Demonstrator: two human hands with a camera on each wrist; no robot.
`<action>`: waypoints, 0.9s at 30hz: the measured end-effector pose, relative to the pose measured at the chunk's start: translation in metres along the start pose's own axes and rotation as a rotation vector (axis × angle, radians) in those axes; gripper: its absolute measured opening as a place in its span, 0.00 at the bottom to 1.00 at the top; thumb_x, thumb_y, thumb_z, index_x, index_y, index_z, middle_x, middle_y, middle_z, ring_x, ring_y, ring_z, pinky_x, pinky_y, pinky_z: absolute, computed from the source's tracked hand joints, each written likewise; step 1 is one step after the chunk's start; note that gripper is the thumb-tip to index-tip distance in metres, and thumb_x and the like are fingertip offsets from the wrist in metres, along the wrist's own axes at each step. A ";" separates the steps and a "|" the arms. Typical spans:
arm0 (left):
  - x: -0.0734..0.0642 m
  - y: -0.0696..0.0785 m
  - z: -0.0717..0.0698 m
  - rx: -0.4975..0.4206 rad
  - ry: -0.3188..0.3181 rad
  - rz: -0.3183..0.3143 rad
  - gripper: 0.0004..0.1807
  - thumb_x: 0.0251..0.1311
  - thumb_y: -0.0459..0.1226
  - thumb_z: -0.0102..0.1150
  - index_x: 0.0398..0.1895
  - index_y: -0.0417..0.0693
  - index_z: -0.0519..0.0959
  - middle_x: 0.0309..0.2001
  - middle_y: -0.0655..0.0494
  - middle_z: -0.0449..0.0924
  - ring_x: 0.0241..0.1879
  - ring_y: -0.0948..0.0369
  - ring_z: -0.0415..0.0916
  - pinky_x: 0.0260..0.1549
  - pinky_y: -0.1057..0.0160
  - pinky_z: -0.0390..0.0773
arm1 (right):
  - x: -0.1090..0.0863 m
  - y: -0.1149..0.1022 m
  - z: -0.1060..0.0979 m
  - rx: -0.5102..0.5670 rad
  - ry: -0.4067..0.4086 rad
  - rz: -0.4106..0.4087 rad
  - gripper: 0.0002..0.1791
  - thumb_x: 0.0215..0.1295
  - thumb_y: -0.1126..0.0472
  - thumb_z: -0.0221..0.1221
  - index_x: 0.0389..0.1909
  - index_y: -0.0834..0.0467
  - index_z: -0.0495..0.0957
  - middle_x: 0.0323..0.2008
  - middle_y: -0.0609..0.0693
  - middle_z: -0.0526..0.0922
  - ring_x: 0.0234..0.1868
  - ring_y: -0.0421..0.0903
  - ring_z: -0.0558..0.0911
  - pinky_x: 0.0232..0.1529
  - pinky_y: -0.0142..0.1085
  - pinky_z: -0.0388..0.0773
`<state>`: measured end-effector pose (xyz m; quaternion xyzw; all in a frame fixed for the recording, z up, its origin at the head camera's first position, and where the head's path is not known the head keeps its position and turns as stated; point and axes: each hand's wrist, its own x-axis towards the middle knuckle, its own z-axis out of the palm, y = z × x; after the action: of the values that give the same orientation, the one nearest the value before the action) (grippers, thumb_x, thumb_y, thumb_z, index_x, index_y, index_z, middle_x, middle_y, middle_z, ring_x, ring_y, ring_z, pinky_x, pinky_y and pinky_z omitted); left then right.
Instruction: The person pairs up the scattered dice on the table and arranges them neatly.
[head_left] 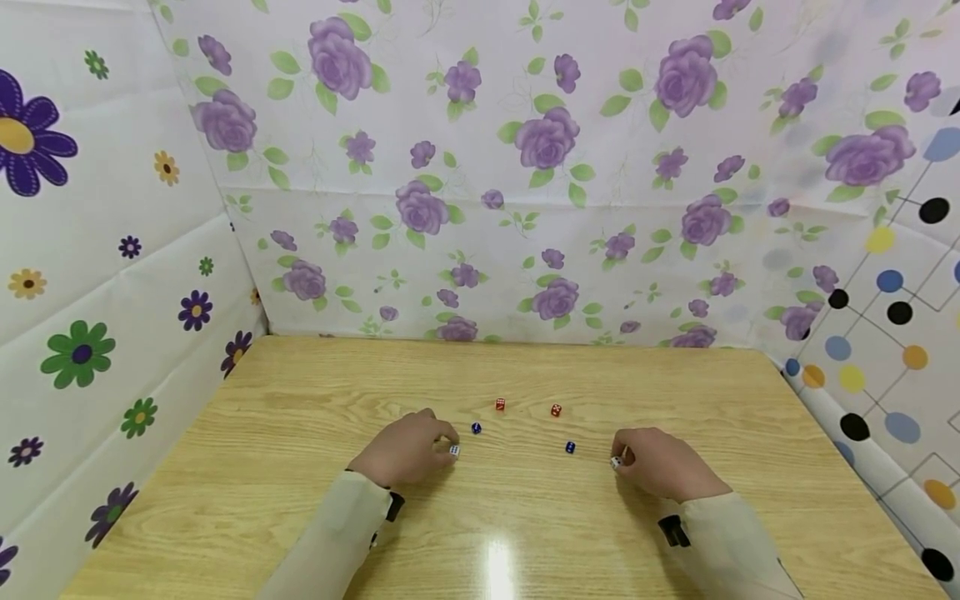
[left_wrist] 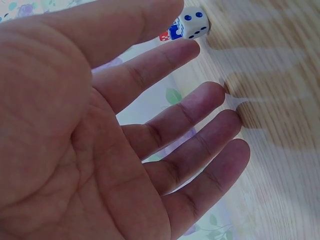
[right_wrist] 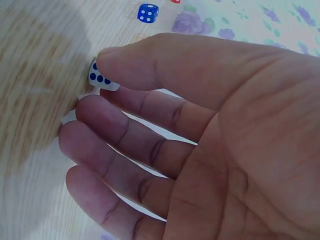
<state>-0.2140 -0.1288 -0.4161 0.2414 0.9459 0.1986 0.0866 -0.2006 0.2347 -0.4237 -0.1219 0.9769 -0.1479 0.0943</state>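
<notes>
On the wooden table, my left hand [head_left: 405, 447] is at a white die [head_left: 454, 451] with blue pips. In the left wrist view, thumb and index finger are spread apart, and that die sits just past their tips. My right hand [head_left: 663, 461] pinches a second white die [right_wrist: 100, 77] between thumb and index finger, low over the tabletop; the thumb hides part of it. One blue die [head_left: 476, 427] lies just beyond the left fingertips. Another blue die [head_left: 571, 447] rests left of the right hand. Farther back are two red dice, a left one [head_left: 500, 404] and a right one [head_left: 556, 410].
The light wooden table [head_left: 495, 508] ends at a back cloth [head_left: 480, 275] with purple roses. A flower-print cloth [head_left: 82, 283] hangs at the left, a dotted one [head_left: 892, 358] at the right. Dark bands show at both sleeve cuffs.
</notes>
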 end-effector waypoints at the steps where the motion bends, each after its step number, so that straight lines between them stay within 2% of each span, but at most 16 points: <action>1: 0.000 0.000 0.000 0.002 0.000 -0.002 0.13 0.60 0.43 0.62 0.46 0.51 0.82 0.40 0.54 0.75 0.31 0.62 0.70 0.35 0.57 0.73 | 0.000 0.000 0.000 -0.003 0.001 0.000 0.03 0.60 0.58 0.63 0.33 0.50 0.79 0.28 0.41 0.78 0.29 0.39 0.75 0.33 0.41 0.74; 17: -0.001 -0.002 0.002 0.016 0.003 -0.025 0.12 0.59 0.43 0.62 0.44 0.52 0.82 0.39 0.53 0.74 0.34 0.58 0.67 0.36 0.55 0.72 | 0.002 -0.002 0.000 -0.009 0.006 0.001 0.03 0.60 0.58 0.63 0.33 0.50 0.79 0.29 0.41 0.78 0.29 0.39 0.74 0.33 0.41 0.73; 27: 0.001 0.000 0.003 0.030 0.003 -0.001 0.10 0.59 0.43 0.62 0.43 0.53 0.83 0.38 0.54 0.74 0.33 0.59 0.67 0.36 0.55 0.72 | -0.001 0.000 0.001 0.001 0.003 -0.003 0.03 0.59 0.60 0.64 0.32 0.50 0.78 0.28 0.41 0.77 0.28 0.39 0.73 0.32 0.40 0.72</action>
<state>-0.2143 -0.1274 -0.4189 0.2418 0.9491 0.1847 0.0817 -0.1998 0.2347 -0.4248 -0.1232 0.9768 -0.1488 0.0928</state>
